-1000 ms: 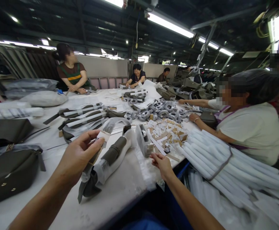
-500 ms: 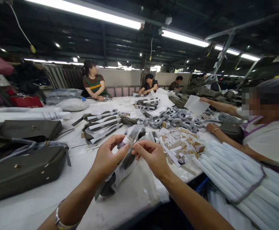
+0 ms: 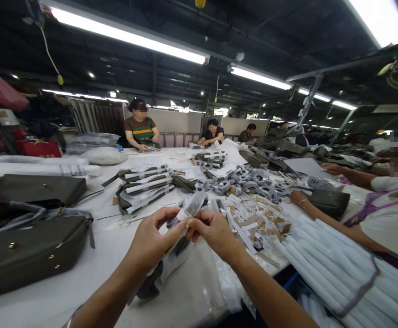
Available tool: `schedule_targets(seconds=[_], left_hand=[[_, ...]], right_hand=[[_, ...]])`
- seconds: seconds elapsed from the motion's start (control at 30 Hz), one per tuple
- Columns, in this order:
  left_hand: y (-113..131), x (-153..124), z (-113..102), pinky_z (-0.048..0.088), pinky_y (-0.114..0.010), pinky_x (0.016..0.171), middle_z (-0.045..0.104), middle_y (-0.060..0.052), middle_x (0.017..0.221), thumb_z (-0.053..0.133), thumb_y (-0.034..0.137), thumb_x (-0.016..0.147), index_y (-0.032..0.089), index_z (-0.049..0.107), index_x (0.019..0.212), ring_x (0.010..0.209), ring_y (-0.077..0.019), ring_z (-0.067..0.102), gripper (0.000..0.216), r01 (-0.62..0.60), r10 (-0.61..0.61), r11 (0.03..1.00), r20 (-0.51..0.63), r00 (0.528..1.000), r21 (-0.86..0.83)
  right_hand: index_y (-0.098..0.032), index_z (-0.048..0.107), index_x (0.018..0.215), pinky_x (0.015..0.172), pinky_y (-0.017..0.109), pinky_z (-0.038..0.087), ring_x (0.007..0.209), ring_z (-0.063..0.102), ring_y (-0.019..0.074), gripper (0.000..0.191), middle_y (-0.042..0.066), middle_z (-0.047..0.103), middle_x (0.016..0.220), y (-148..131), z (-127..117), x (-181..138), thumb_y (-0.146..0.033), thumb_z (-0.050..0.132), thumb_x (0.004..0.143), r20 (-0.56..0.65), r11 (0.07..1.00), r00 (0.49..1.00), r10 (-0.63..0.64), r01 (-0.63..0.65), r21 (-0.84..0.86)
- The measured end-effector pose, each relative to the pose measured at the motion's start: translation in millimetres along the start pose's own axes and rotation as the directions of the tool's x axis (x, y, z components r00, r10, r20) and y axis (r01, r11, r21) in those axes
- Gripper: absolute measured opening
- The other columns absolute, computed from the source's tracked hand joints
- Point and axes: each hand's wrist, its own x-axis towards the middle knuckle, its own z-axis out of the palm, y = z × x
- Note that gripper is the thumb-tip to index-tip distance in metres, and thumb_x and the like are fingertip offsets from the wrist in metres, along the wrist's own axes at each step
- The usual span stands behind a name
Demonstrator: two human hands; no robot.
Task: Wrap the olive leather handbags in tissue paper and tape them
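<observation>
My left hand (image 3: 159, 234) is closed around a dark strap wrapped in clear plastic (image 3: 196, 203), with a white paper band (image 3: 183, 215) near the fingertips. Pinching at the same band from the other side is my right hand (image 3: 215, 234), its thumb and fingers pressed together; the fingertips partly hide the spot. The strap's lower end (image 3: 150, 283) slants down toward the near table edge, partly behind my left wrist. A pair of scissors (image 3: 130, 222) lies on the table left of my hands.
Olive bags (image 3: 44, 248) stand at left. Wrapped straps (image 3: 147, 184) and coiled grey rolls (image 3: 250, 187) are piled ahead. Paper and card scraps (image 3: 253, 216) lie right of my hands. White tube bundles (image 3: 335, 264) edge the right side, near a co-worker (image 3: 390, 209).
My view has shifted slightly, while both hands keep their grip on the wrapped strap. The co-worker at right has lowered the white sheet. The person at far left has turned toward the table.
</observation>
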Motion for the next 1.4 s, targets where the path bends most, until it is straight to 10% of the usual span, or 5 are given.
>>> schedule_targets(seconds=[0.33,0.5,0.8,1.07,1.4], left_hand=[[3,-1,-1,0.052,-0.031,0.088,0.073,-0.002,0.101,0.068,0.040,0.079,0.023,0.068,0.105,0.095,-0.0212,0.067,0.031,-0.016,0.016,0.999,0.005,1.000,0.048],[4,2,6,0.050,-0.033,0.089,0.071,-0.001,0.103,0.067,0.038,0.078,0.024,0.066,0.103,0.098,-0.0221,0.065,0.029,-0.041,0.050,0.979,-0.042,0.998,0.202],[-2,4,6,0.050,-0.033,0.095,0.067,-0.003,0.113,0.067,0.043,0.080,0.024,0.066,0.107,0.105,-0.0216,0.064,0.033,-0.016,0.019,0.995,-0.031,0.999,0.099],[-3,3,6,0.053,-0.034,0.091,0.064,-0.007,0.119,0.070,0.045,0.078,0.021,0.068,0.108,0.110,-0.0242,0.061,0.038,0.015,-0.010,0.997,-0.068,0.998,0.069],[-21,-17,-16,0.051,-0.038,0.096,0.064,-0.007,0.116,0.058,0.047,0.091,0.024,0.058,0.128,0.112,-0.0231,0.059,0.044,0.024,-0.066,0.973,-0.175,0.982,-0.232]], right_hand=[[-0.019,0.072,0.089,0.070,0.026,0.049,0.070,0.064,0.0146,0.016,0.000,0.068,0.073,2,3,-4,-0.018,0.056,0.090,-0.005,0.965,0.979,-0.202,0.198,-0.171],[-0.019,0.070,0.092,0.070,0.024,0.048,0.071,0.062,0.0141,0.037,-0.001,0.068,0.077,8,12,0,0.002,0.047,0.073,-0.109,0.949,0.963,-0.247,0.217,-0.230],[-0.018,0.067,0.087,0.064,0.028,0.047,0.065,0.061,0.0172,0.020,0.002,0.068,0.073,9,12,13,-0.008,0.055,0.074,-0.225,0.901,0.950,-0.214,0.103,-0.422],[-0.018,0.069,0.110,0.102,0.036,0.045,0.107,0.064,0.0215,0.033,0.004,0.072,0.108,-7,10,3,-0.029,0.068,0.079,0.131,0.908,0.991,-0.014,-0.043,0.418],[-0.016,0.068,0.086,0.081,0.030,0.052,0.083,0.064,0.0166,0.028,0.001,0.071,0.086,-7,24,32,-0.041,0.076,0.074,-0.176,0.961,0.980,0.090,-0.039,0.274]])
